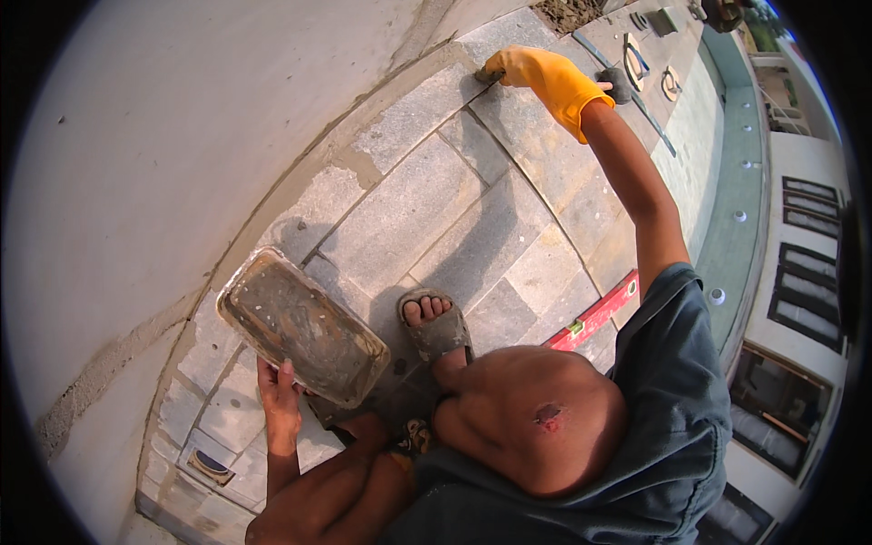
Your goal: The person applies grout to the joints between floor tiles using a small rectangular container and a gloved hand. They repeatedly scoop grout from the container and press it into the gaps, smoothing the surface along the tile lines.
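Observation:
My bare left hand [280,400] grips the near edge of a shallow rectangular tub [295,318], its thumb over the rim. The tub is smeared with grey-brown mortar and tilted beside my foot. My right hand [531,74], in a yellow rubber glove, reaches far forward to the grey stone paving [404,213] near the wall. Its dirty fingertips are bent together at a joint between slabs; what they hold, if anything, is hidden.
A red spirit level [595,313] lies right of my sandalled foot [436,322]. Beyond the glove are a black mallet head [616,84], a long metal bar [649,118], flip-flops [636,62] and a soil heap [568,13]. A pale wall [200,136] bounds the left, a pool [731,182] the right.

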Motion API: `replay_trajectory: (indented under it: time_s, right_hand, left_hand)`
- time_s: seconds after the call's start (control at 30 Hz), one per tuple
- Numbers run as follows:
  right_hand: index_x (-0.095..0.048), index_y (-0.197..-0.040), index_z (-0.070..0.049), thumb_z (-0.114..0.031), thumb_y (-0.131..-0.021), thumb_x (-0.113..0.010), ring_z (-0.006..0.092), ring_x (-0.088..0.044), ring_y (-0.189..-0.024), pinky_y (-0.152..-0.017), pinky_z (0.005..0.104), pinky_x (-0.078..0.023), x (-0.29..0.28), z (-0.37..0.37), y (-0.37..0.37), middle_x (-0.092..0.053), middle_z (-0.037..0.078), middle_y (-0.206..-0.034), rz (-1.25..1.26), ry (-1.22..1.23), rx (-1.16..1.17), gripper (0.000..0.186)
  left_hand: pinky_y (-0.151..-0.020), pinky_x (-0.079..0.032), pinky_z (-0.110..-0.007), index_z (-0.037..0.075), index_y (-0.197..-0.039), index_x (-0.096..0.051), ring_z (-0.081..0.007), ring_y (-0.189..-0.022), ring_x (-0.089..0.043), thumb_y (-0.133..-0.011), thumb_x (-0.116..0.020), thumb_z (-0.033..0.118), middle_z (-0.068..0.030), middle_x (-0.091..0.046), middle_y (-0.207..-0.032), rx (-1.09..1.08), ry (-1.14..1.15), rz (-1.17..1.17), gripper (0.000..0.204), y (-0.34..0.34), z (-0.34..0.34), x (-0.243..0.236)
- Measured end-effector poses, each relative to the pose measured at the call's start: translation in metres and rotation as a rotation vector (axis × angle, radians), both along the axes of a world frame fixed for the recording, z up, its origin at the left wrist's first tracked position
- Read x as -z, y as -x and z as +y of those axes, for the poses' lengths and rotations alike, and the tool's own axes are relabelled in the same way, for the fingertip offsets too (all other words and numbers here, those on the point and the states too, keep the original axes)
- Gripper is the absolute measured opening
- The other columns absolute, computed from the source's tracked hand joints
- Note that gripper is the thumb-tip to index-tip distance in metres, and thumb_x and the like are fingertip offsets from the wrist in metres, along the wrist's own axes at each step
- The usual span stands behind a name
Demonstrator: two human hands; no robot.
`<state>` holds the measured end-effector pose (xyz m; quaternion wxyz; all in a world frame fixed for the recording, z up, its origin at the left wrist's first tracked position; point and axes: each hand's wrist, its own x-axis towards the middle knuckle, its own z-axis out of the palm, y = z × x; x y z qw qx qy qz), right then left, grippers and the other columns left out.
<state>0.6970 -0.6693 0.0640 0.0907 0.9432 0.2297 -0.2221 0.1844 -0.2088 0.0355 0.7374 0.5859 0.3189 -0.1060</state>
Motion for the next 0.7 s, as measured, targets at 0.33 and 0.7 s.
replay_trajectory:
  time_s: [0.33, 0.7]
  right_hand:
    - [-0.056, -0.136, -0.014, -0.007, -0.088, -0.065, 0.0297, -0.059, -0.121, -0.105, 0.0363, -0.046, 0.005, 0.029, -0.022, -0.06, 0.01, -0.135, -0.306, -0.269, -0.03, 0.049]
    - [-0.056, -0.136, -0.015, -0.002, -0.087, -0.062, 0.0301, -0.058, -0.121, -0.105, 0.0356, -0.047, 0.014, 0.008, -0.024, -0.059, 0.008, -0.136, -0.059, -0.106, -0.033, 0.051]
  left_hand:
    - [-0.078, -0.053, -0.032, 0.01, -0.146, -0.033, -0.0169, -0.108, -0.055, -0.098, -0.058, 0.024, -0.0063, -0.051, -0.129, -0.051, -0.006, -0.004, 0.056, 0.0, -0.003, -0.001]
    - [-0.063, -0.046, -0.022, 0.011, -0.143, -0.037, -0.0073, -0.093, -0.054, -0.096, -0.063, 0.026, -0.0006, -0.055, -0.119, -0.018, -0.033, 0.064, 0.056, -0.001, 0.003, -0.001]
